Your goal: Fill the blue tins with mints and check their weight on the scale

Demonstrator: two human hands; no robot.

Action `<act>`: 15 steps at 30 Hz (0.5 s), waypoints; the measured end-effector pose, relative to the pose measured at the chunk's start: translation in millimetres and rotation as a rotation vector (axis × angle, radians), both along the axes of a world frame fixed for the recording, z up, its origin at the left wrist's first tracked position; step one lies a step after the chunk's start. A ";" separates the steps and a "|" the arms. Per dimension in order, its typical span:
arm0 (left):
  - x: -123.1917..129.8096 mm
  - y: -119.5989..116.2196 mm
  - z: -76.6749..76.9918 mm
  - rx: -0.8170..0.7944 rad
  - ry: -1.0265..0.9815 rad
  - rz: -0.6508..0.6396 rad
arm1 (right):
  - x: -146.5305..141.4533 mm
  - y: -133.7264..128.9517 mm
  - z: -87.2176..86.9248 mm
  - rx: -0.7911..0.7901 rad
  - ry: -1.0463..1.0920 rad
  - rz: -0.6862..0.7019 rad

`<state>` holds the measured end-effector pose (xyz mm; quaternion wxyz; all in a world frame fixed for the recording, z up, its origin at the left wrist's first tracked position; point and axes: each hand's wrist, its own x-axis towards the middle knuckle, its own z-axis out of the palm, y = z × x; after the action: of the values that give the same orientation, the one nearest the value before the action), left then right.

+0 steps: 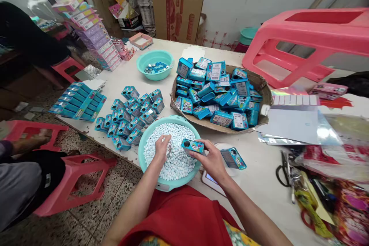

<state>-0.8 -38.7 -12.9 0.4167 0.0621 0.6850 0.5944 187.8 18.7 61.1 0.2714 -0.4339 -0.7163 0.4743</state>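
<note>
A teal basin full of small white candies stands at the table's front edge. My left hand dips into the candies with its fingers pressed together; what they hold, if anything, is too small to make out. In my right hand is a blue tin with a dark round opening, held over the basin's right side. Another blue tin rests on a white scale just right of that hand. Several blue tins stand grouped left of the basin.
Behind the basin, a cardboard tray is heaped with blue tins. A smaller teal basin holds round pieces. Stacked boxes stand at the back left, scissors lie right, and a pink stool is behind. A person sits at left.
</note>
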 end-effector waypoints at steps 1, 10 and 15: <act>-0.7 -0.3 9.7 0.043 -0.091 0.016 | -0.6 -0.1 -1.6 0.015 -0.014 0.008; 15.8 9.0 85.3 0.515 -0.273 0.079 | -28.0 -16.1 4.3 0.180 -0.123 0.191; 21.7 15.2 94.3 0.528 -0.209 0.144 | -34.6 -16.6 9.6 0.192 -0.109 0.133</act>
<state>20.9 -23.5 81.5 0.4112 0.0580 0.4627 0.7832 153.2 2.2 70.6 0.2403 -0.3826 -0.7992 0.3964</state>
